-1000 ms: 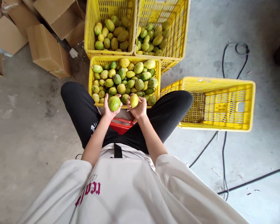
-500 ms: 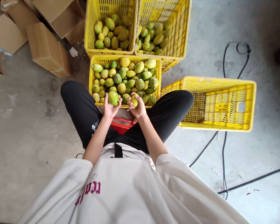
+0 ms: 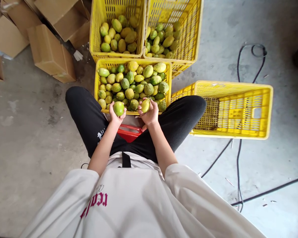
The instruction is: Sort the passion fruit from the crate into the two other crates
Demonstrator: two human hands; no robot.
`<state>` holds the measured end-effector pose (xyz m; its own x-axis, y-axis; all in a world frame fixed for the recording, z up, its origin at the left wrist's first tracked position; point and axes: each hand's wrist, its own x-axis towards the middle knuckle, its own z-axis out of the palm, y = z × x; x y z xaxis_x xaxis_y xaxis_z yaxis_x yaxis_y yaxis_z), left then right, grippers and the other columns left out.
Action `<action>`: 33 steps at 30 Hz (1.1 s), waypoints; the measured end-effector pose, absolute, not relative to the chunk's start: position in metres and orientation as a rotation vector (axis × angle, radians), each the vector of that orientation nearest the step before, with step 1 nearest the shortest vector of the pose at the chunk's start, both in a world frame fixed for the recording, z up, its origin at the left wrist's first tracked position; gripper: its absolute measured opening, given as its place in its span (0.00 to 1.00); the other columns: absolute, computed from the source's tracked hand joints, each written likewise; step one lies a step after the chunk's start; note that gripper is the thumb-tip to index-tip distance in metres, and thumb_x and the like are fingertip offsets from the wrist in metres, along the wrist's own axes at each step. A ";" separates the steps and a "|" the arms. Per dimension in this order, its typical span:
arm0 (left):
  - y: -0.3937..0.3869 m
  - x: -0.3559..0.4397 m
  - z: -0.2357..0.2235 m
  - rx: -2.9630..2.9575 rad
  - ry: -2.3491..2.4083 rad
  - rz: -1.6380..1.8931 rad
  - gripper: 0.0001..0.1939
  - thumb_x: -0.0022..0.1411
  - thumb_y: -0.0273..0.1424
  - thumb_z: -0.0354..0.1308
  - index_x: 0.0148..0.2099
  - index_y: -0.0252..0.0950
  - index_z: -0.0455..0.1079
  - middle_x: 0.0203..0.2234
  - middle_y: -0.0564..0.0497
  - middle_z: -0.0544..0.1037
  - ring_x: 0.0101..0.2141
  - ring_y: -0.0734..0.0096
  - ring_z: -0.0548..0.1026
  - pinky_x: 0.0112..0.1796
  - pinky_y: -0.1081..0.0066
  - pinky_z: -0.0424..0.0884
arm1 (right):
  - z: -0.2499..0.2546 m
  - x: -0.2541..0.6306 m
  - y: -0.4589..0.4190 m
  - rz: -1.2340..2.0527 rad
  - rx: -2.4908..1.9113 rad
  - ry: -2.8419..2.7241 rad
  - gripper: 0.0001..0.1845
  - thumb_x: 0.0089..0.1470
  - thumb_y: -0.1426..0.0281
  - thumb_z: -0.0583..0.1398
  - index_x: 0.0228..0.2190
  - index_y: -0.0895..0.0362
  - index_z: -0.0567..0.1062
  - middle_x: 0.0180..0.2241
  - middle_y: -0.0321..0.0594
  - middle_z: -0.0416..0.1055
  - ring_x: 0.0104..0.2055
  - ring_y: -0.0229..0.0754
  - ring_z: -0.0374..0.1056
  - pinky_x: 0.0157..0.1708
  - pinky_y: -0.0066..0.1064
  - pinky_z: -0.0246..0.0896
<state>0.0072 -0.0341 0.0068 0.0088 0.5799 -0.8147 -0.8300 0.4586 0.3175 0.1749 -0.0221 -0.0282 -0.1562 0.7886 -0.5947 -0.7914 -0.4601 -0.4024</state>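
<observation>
My left hand [image 3: 115, 116] is closed around a round green fruit [image 3: 118, 108], held over the near rim of a yellow crate [image 3: 96, 86] full of green and yellow fruit. My right hand [image 3: 150, 115] grips a yellowish fruit [image 3: 145, 105] just above the same rim. Both hands sit between my knees, close together. Under them a red stool [image 3: 127, 134] shows.
Two more yellow crates of fruit, one at the left [image 3: 94, 36] and one at the right [image 3: 196, 36], stand behind the near one. An empty yellow crate [image 3: 238, 132] lies by my right knee. Cardboard boxes [image 3: 49, 53] are at the far left. Black cables [image 3: 238, 155] run over the concrete floor at the right.
Both hands have turned their fruits and shifted slightly forward toward the crate rim. The right hand's fruit now sits higher in the fingers.
</observation>
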 end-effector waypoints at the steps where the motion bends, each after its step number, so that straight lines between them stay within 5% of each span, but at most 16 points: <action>1: -0.034 0.007 0.006 -0.301 1.102 1.121 0.30 0.76 0.55 0.46 0.36 0.36 0.73 0.17 0.53 0.68 0.11 0.82 0.54 0.12 0.79 0.44 | -0.030 0.175 -0.022 1.816 -0.905 0.023 0.08 0.63 0.60 0.62 0.40 0.50 0.74 0.33 0.36 0.77 0.30 0.40 0.73 0.23 0.26 0.69; 4: -0.032 0.009 0.005 -0.326 1.123 1.151 0.33 0.77 0.55 0.41 0.38 0.35 0.74 0.16 0.51 0.68 0.12 0.77 0.59 0.12 0.78 0.44 | -0.034 0.173 -0.023 1.795 -0.823 0.053 0.08 0.60 0.63 0.64 0.42 0.50 0.75 0.39 0.39 0.82 0.42 0.47 0.80 0.38 0.40 0.83; 7: -0.033 0.011 0.004 -0.335 1.100 1.215 0.29 0.79 0.49 0.41 0.43 0.35 0.76 0.23 0.48 0.76 0.20 0.70 0.75 0.17 0.78 0.65 | -0.037 0.172 -0.023 1.807 -0.835 0.048 0.09 0.61 0.62 0.66 0.41 0.51 0.75 0.39 0.39 0.82 0.46 0.50 0.81 0.46 0.48 0.85; 11: -0.035 0.013 0.006 -0.301 0.926 1.209 0.22 0.81 0.41 0.44 0.51 0.35 0.77 0.34 0.45 0.83 0.35 0.64 0.85 0.35 0.69 0.82 | -0.036 0.173 -0.024 1.803 -0.904 0.081 0.09 0.62 0.63 0.68 0.37 0.51 0.74 0.32 0.35 0.78 0.34 0.39 0.77 0.33 0.28 0.82; 14: -0.037 0.012 0.011 -0.294 0.898 1.193 0.18 0.81 0.42 0.50 0.52 0.36 0.77 0.36 0.45 0.83 0.38 0.61 0.85 0.33 0.71 0.80 | -0.033 0.174 -0.024 1.824 -0.898 0.037 0.09 0.60 0.66 0.68 0.35 0.52 0.73 0.32 0.33 0.75 0.26 0.31 0.68 0.17 0.15 0.64; 17: -0.038 0.011 0.014 -0.284 0.923 1.192 0.17 0.79 0.43 0.55 0.52 0.36 0.76 0.37 0.45 0.82 0.33 0.66 0.83 0.26 0.76 0.74 | -0.030 0.172 -0.024 1.877 -0.886 -0.092 0.10 0.60 0.66 0.69 0.37 0.53 0.73 0.30 0.31 0.71 0.20 0.28 0.58 0.11 0.15 0.49; 24: -0.038 0.009 0.013 -0.263 0.855 1.165 0.16 0.81 0.37 0.49 0.41 0.38 0.72 0.30 0.50 0.75 0.23 0.77 0.71 0.17 0.82 0.59 | -0.034 0.166 -0.024 2.007 -0.902 -0.213 0.18 0.67 0.53 0.66 0.36 0.52 0.71 0.26 0.30 0.68 0.18 0.30 0.56 0.11 0.18 0.45; 28: -0.038 0.008 0.012 -0.243 0.871 1.090 0.21 0.81 0.46 0.48 0.43 0.39 0.74 0.27 0.51 0.72 0.19 0.77 0.67 0.15 0.81 0.53 | -0.036 0.166 -0.023 1.974 -0.902 -0.146 0.18 0.70 0.50 0.60 0.39 0.52 0.74 0.28 0.33 0.74 0.22 0.36 0.67 0.15 0.22 0.58; 33: -0.038 0.005 0.010 -0.279 0.886 1.090 0.39 0.79 0.59 0.33 0.43 0.37 0.76 0.22 0.51 0.68 0.15 0.77 0.58 0.13 0.76 0.54 | -0.033 0.164 -0.023 1.882 -0.877 -0.033 0.08 0.66 0.62 0.60 0.43 0.52 0.75 0.40 0.39 0.83 0.44 0.46 0.83 0.40 0.35 0.83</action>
<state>0.0053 -0.0375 0.0096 0.1711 0.6497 -0.7407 -0.8577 0.4682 0.2126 0.1642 -0.0231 -0.0330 -0.2193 0.8028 -0.5544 -0.7829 -0.4839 -0.3910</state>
